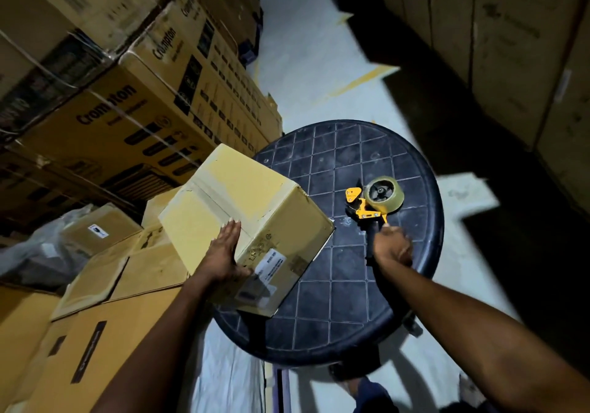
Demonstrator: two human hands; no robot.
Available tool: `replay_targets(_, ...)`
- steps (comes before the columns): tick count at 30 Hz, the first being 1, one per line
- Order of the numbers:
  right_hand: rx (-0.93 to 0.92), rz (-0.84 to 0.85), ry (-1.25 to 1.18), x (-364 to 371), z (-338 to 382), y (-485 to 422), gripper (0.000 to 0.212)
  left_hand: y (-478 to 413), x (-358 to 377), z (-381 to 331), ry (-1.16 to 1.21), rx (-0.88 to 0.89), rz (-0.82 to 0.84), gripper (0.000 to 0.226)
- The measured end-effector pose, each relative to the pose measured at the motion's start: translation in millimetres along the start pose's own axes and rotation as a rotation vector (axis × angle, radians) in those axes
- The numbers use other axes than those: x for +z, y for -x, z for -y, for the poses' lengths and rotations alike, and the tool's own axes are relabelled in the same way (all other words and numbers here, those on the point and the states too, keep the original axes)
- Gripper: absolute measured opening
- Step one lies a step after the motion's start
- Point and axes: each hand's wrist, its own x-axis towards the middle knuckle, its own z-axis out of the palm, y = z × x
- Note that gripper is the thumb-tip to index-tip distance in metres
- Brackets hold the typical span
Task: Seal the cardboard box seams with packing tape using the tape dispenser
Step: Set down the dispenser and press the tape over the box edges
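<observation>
The right hand (392, 246) grips the tape dispenser (373, 203) by its handle, likely the surest hold, its light roll just beyond the knuckles, while the flat left hand (223, 253) steadies the stiff cardboard box (255, 195) on the table (351, 300).

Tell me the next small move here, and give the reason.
Probably lift the tape dispenser off the table and carry it to the top seam of the box. The right hand grips its handle, yet it lies on the table apart from the box, while the left hand rests flat on the box, steadying it.
</observation>
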Motion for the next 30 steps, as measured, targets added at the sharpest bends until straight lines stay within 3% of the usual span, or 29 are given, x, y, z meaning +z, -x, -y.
replay_targets(3,-0.364,-0.115,0.012,10,11,28,0.021,9,13,-6,0.001,-0.016,-0.073,0.131)
replay_targets(9,-1.261,0.165,0.131,36,69,73,0.030,13,21,1,0.069,0.027,-0.126,0.120)
replay_targets(13,-1.506,0.182,0.131,48,102,96,0.026,15,19,-1,0.198,0.006,-0.139,0.083)
replay_targets(15,-1.380,0.280,0.124,54,104,104,0.021,15,18,-4,0.254,-0.011,-0.149,0.072)
replay_targets(18,-0.932,0.590,0.038,64,94,114,0.026,13,19,-4,0.288,-0.015,-0.165,0.067)
replay_targets(20,-0.760,0.703,-0.033,73,85,118,0.027,12,20,-3,0.303,-0.022,-0.165,0.059)
replay_targets(30,-0.404,0.941,-0.452,92,72,127,0.017,11,28,1,0.276,-0.009,-0.197,0.056)
